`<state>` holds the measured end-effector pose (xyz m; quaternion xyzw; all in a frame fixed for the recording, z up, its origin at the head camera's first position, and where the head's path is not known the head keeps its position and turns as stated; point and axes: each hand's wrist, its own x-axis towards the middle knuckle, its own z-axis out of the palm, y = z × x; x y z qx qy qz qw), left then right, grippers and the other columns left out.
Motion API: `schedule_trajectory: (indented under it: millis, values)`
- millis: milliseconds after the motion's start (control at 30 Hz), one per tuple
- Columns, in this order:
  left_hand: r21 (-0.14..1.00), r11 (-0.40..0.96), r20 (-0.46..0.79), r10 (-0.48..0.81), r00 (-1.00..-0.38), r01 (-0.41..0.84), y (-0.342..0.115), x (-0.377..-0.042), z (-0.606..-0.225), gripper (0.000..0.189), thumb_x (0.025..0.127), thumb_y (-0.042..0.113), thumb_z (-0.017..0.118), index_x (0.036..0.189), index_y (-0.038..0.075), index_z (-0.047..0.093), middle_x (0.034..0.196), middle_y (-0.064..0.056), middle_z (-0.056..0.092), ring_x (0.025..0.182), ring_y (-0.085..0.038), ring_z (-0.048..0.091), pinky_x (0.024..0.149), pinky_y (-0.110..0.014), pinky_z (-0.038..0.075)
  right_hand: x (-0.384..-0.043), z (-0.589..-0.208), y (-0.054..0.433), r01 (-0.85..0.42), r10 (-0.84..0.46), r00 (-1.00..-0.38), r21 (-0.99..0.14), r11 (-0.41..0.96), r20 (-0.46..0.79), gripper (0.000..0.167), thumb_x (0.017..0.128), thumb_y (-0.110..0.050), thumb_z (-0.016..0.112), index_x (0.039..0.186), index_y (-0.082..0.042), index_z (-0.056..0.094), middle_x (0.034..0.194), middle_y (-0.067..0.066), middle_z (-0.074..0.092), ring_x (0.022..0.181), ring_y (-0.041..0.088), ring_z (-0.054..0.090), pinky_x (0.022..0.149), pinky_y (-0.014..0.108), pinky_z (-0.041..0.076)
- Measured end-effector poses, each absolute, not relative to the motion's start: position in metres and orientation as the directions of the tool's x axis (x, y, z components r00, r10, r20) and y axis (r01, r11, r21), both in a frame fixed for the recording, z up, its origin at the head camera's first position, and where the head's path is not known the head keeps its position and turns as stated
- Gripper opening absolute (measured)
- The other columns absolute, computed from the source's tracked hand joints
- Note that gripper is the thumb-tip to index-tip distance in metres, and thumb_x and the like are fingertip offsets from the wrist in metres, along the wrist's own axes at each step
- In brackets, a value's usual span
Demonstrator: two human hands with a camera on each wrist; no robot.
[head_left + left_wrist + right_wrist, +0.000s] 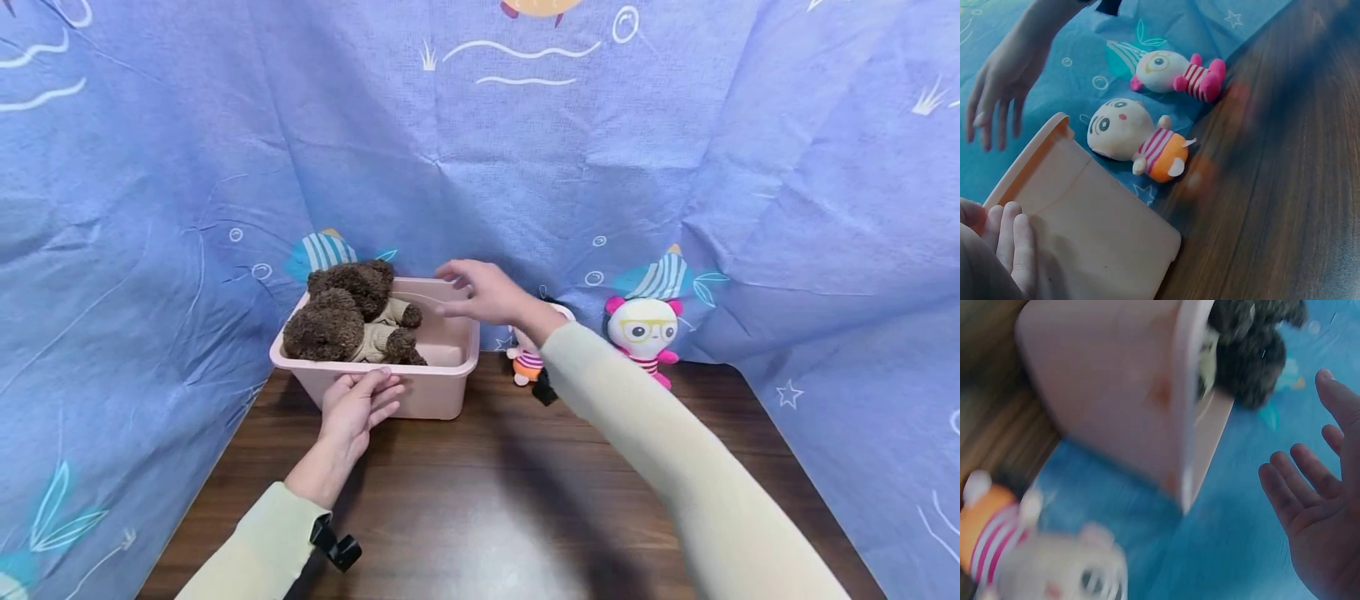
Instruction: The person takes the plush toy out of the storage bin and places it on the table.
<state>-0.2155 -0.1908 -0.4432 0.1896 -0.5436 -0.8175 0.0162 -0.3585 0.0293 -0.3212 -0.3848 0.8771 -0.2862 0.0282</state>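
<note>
The head view is bright, with pale glare and soft shadows on the table (480, 508). Both wrist views are dimmer, the right blurring doll (1054, 565) and bin (1104, 375).

The right wrist view crops the hand (1325, 531) and tub (1110, 394).

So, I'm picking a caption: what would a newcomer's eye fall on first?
Probably two dark-brown curly plush bears lying toward the left in the pink rectangular plastic tub. Then the bare, empty right hand near the tub's far rim, and, farther right, a white plush panda with pink ears and yellow glasses.
</note>
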Motion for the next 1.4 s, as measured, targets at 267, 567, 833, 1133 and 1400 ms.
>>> schedule_trajectory:
  millis: [267,567,833,1133,1400]
  values:
    - [0.895,-0.407,-0.296,-0.242,-0.924,-0.180,-0.193,-0.215,-0.442,0.021,0.099,0.015,0.066,0.110,0.009,0.050,0.082,0.006,0.078,0.082,-0.010,0.078,0.078,-0.031,0.064,-0.350,-0.324,-0.045,-0.694,-0.776,-0.616,-0.559,0.453,0.136,0.065,0.092,-0.036,0.079,0.146,-0.014,0.052,0.142,0.010,0.062,0.128,0.026,0.061,0.108,0.038,0.051]
    - [0.895,-0.417,-0.273,-0.238,-0.932,-0.156,-0.183,-0.217,-0.444,0.020,0.098,0.013,0.067,0.110,0.008,0.052,0.084,0.003,0.079,0.082,-0.012,0.078,0.070,-0.028,0.064,-0.344,-0.332,-0.089,-0.737,-0.799,-0.599,-0.430,0.522,0.058,0.071,0.094,-0.044,0.074,0.156,-0.032,0.040,0.160,-0.004,0.044,0.147,0.017,0.041,0.119,0.034,0.038]
    - [0.902,-0.406,-0.262,-0.238,-0.935,-0.149,-0.185,-0.216,-0.443,0.023,0.098,0.014,0.067,0.114,0.006,0.051,0.084,0.004,0.079,0.083,-0.012,0.078,0.071,-0.029,0.064,-0.342,-0.341,-0.111,-0.757,-0.803,-0.596,-0.329,0.564,-0.004,0.083,0.094,-0.051,0.071,0.162,-0.029,0.028,0.164,-0.003,0.039,0.150,0.018,0.038,0.123,0.034,0.034]
    - [0.904,-0.405,-0.254,-0.250,-0.934,-0.137,-0.187,-0.214,-0.445,0.025,0.098,0.015,0.068,0.115,0.005,0.054,0.085,0.003,0.078,0.083,-0.012,0.078,0.071,-0.029,0.064,-0.344,-0.351,-0.126,-0.703,-0.761,-0.645,-0.334,0.627,-0.071,0.092,0.089,-0.057,0.074,0.163,-0.035,0.022,0.164,-0.008,0.037,0.147,0.017,0.043,0.118,0.036,0.041]
    - [0.903,-0.411,-0.254,-0.267,-0.930,-0.129,-0.188,-0.217,-0.452,0.020,0.097,0.014,0.068,0.110,0.007,0.055,0.084,0.002,0.079,0.083,-0.013,0.078,0.075,-0.035,0.065,-0.345,-0.356,-0.134,-0.675,-0.723,-0.688,-0.311,0.669,-0.061,0.084,0.091,-0.055,0.073,0.160,-0.035,0.030,0.159,-0.005,0.046,0.142,0.018,0.048,0.116,0.037,0.044]
